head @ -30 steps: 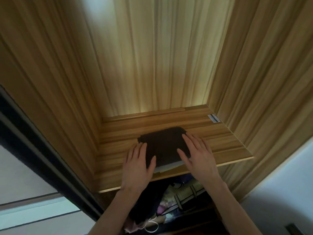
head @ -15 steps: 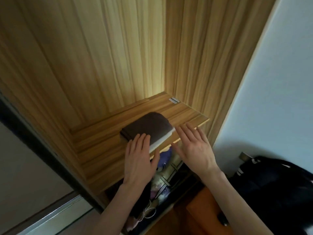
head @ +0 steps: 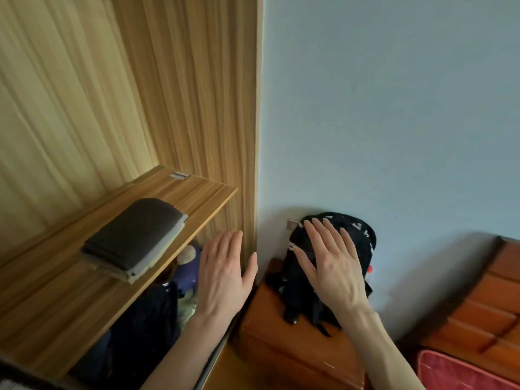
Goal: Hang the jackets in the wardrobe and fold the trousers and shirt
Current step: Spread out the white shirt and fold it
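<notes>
Below the wooden wardrobe shelf (head: 70,299): dark hanging garments (head: 140,327), mostly hidden and hard to tell apart. Red quilted item (head: 464,372) cut off at bottom right. Folded stack of dark brown and grey clothes (head: 135,237) flat on the shelf, near its front edge, well left of both hands. Left hand (head: 222,277) and right hand (head: 332,266) in mid-air, fingers straight and spread, holding nothing; right one in front of a black backpack (head: 363,237) on an orange-brown wooden cabinet (head: 284,342)

The folded clothes (head: 135,237) lie stacked on the wardrobe shelf (head: 70,311), near its front edge. More clothes (head: 146,327) hang under the shelf. Right of the wardrobe, a backpack (head: 357,237) sits on a nightstand (head: 281,344).
</notes>
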A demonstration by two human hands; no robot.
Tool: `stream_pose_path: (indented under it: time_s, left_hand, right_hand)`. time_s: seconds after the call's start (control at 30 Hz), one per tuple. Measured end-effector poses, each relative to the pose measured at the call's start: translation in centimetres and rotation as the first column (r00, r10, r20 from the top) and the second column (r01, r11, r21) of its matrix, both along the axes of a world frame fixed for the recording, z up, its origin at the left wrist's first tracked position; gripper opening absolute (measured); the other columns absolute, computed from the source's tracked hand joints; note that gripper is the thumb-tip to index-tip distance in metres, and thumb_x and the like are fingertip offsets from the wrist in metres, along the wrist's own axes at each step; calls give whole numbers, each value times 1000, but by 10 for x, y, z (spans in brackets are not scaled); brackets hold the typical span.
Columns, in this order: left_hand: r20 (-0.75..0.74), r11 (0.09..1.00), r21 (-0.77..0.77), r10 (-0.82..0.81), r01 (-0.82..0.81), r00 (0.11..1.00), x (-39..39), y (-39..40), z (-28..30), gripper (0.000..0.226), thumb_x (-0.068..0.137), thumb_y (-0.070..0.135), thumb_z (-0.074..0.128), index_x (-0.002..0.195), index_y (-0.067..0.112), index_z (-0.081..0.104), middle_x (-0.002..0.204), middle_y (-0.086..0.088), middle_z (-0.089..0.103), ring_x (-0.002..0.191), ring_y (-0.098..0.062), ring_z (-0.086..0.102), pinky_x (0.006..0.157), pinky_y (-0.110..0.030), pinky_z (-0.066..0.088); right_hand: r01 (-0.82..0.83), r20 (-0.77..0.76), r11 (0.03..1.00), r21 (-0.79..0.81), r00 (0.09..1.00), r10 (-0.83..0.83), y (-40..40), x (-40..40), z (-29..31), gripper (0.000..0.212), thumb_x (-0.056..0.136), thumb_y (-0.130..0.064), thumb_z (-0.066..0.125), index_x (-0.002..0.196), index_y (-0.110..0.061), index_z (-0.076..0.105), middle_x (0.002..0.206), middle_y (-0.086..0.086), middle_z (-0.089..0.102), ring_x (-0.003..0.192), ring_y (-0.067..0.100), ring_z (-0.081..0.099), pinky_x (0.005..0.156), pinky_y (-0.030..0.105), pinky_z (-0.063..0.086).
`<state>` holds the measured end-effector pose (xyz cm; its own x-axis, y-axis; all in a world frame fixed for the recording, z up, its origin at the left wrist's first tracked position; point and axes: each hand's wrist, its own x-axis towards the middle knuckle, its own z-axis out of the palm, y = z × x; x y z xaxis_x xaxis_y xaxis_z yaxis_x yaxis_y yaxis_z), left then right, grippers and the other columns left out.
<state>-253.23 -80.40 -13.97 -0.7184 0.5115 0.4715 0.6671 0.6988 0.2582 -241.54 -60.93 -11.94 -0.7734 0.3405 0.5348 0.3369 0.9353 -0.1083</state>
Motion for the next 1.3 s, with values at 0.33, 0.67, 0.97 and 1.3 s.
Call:
stream_pose_path:
  time_s: [0.33,0.67,0.97,1.3]
  left_hand:
    - [-53,901,36,-429,432,902,150,120,13,56,106,47,45,146,8,55,147,-12,59,140,-29,52,116,-52,42]
    - [-34,676,71,-733,734,679,350,174,10,56,105,52,43,146,14,54,146,-7,60,140,-27,52,118,-52,41]
    - [17,360,31,-933,932,360,534,195,-6,60,108,56,37,151,16,49,154,-7,53,149,-24,41,121,-53,35]
    - [25,-45,16,-999,999,-46,682,229,-11,60,106,53,43,150,14,51,153,-8,54,149,-24,42,122,-52,33]
  right_hand:
    - [414,-38,910,-31,909,-415,58,219,13,54,105,-52,48,136,-12,65,133,7,70,129,30,62,117,51,41]
    - [698,-20,714,-62,714,-700,31,447,-5,58,104,-56,49,145,-16,58,144,3,63,142,24,52,122,46,33]
    - [922,40,364,-133,372,-927,-29,639,-25,60,103,-55,53,150,-18,53,152,1,57,148,22,46,126,50,27]
    - [989,54,-61,-138,-54,-997,-91,762,-31,69,103,-62,37,153,-17,51,157,5,52,152,25,40,128,49,23]
